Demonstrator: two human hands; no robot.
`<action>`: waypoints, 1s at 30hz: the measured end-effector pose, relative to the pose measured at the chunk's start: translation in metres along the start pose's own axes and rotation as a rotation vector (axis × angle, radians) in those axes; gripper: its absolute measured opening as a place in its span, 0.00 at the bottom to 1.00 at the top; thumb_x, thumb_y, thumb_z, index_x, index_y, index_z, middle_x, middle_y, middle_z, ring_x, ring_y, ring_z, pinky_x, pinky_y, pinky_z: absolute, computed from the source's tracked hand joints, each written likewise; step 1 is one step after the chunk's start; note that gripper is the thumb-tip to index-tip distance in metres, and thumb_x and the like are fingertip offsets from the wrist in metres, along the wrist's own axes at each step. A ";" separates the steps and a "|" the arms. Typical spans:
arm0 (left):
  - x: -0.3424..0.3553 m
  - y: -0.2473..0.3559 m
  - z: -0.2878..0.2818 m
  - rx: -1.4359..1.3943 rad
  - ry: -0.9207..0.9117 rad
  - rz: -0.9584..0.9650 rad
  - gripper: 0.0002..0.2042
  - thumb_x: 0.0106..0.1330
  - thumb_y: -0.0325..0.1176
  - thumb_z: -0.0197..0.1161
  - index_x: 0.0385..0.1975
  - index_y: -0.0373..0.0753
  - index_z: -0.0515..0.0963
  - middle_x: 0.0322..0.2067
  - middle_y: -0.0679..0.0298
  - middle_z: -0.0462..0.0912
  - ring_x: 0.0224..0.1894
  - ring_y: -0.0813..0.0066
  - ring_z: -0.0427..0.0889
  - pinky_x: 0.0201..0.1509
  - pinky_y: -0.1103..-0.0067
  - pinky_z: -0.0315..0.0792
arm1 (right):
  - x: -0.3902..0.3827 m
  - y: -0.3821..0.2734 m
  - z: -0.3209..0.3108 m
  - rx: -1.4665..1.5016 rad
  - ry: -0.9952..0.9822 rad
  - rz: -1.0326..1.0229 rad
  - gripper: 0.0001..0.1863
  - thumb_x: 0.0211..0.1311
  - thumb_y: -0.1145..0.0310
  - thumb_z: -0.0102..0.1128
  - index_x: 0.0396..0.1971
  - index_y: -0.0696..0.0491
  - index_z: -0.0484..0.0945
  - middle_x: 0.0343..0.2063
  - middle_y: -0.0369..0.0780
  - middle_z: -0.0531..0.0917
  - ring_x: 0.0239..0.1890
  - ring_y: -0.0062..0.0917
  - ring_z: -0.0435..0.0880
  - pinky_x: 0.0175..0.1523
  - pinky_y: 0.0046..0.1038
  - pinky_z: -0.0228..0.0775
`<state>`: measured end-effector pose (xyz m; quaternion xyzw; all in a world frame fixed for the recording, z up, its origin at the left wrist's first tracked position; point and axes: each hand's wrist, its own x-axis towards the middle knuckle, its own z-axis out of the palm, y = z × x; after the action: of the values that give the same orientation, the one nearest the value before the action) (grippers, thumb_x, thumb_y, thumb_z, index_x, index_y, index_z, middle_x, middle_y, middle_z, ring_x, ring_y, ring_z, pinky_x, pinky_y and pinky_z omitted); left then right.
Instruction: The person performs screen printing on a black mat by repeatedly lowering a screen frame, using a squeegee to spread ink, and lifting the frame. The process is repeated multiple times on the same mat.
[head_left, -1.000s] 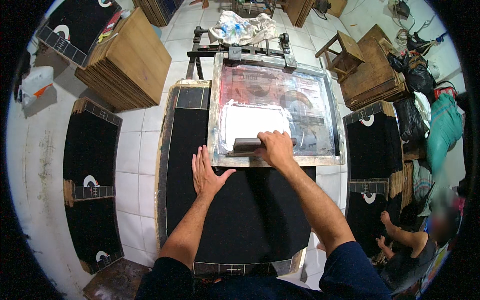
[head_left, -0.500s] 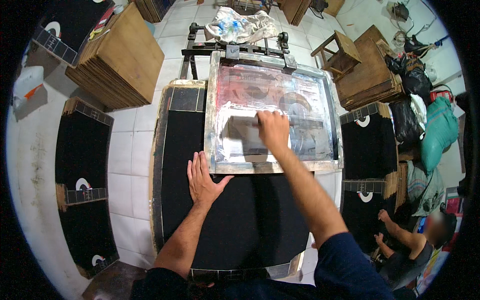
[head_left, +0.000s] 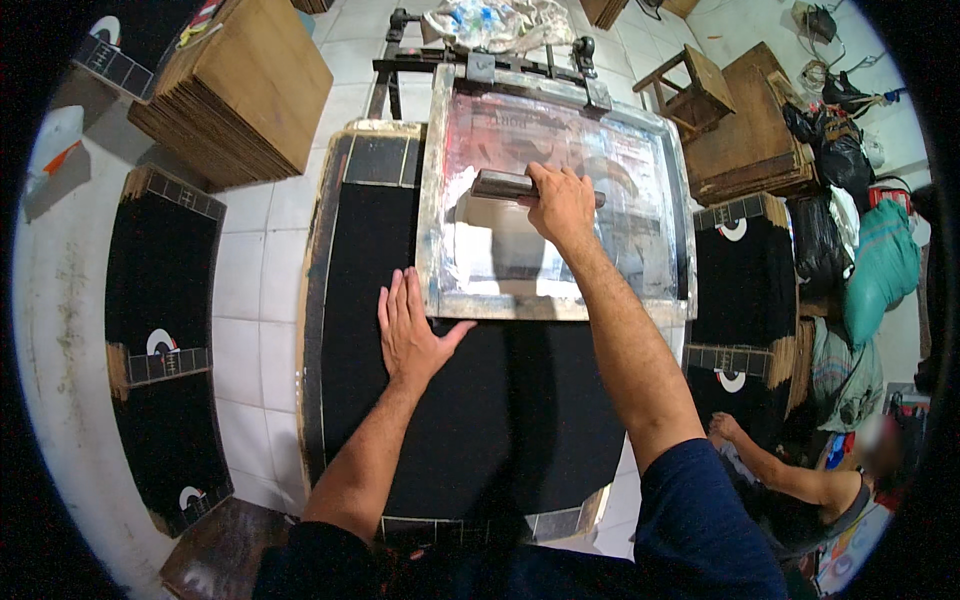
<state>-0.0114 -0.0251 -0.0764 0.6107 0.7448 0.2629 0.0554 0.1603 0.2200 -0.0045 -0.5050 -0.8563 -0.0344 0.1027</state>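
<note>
- Head view, and here's the big one: a single black cloth (head_left: 470,420), spread smooth across one printing board (head_left: 385,160).
- Over its far part sits one screen-printing frame (head_left: 510,306), with a patch of white ink (head_left: 475,248) on its mesh, towards the near left.
- Out to the sides, four black panels: two on the left (head_left: 160,265), two on the right (head_left: 742,275).
- One wooden stool (head_left: 706,90) beyond the frame's far right corner.
- Left hand (head_left: 410,330): palm down on the cloth, fingers straight, thumb spread wide, gripping nothing. It's right at the frame's near left corner; contact there, I can't tell.
- Right hand (head_left: 562,207): fingers curled firmly over the squeegee, right of its middle.
- One squeegee (head_left: 503,186), then, crosswise over the mesh, beyond the white patch.
- Smallest, two metal clamps (head_left: 481,68) on the frame's far rail.
</note>
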 end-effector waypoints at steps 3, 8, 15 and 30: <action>-0.001 0.000 0.000 -0.003 -0.016 -0.023 0.60 0.54 0.61 0.79 0.76 0.28 0.52 0.73 0.43 0.62 0.78 0.51 0.58 0.82 0.53 0.49 | -0.052 -0.015 -0.019 -0.029 -0.056 -0.016 0.13 0.55 0.70 0.71 0.40 0.46 0.81 0.37 0.36 0.85 0.44 0.36 0.84 0.46 0.42 0.68; 0.000 0.000 0.000 -0.011 -0.009 -0.026 0.60 0.53 0.61 0.79 0.76 0.28 0.53 0.73 0.44 0.62 0.78 0.53 0.58 0.82 0.54 0.49 | -0.102 -0.029 -0.046 -0.007 -0.244 -0.001 0.14 0.56 0.62 0.75 0.39 0.45 0.80 0.36 0.35 0.84 0.43 0.34 0.84 0.47 0.41 0.69; 0.003 0.001 0.000 0.000 -0.003 -0.019 0.60 0.53 0.62 0.78 0.76 0.28 0.53 0.73 0.42 0.63 0.78 0.51 0.59 0.82 0.53 0.50 | 0.012 0.004 -0.009 0.011 -0.057 0.036 0.18 0.58 0.60 0.75 0.46 0.47 0.81 0.40 0.39 0.88 0.49 0.40 0.84 0.50 0.45 0.68; 0.002 -0.003 0.003 -0.077 -0.017 -0.033 0.65 0.50 0.58 0.81 0.78 0.29 0.45 0.76 0.43 0.58 0.79 0.50 0.56 0.83 0.53 0.46 | -0.128 -0.034 -0.036 0.030 -0.100 0.000 0.15 0.53 0.76 0.71 0.40 0.47 0.79 0.36 0.36 0.81 0.43 0.35 0.80 0.48 0.41 0.66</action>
<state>-0.0135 -0.0228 -0.0804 0.5979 0.7437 0.2854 0.0896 0.1962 0.0879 0.0049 -0.5045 -0.8608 0.0035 0.0675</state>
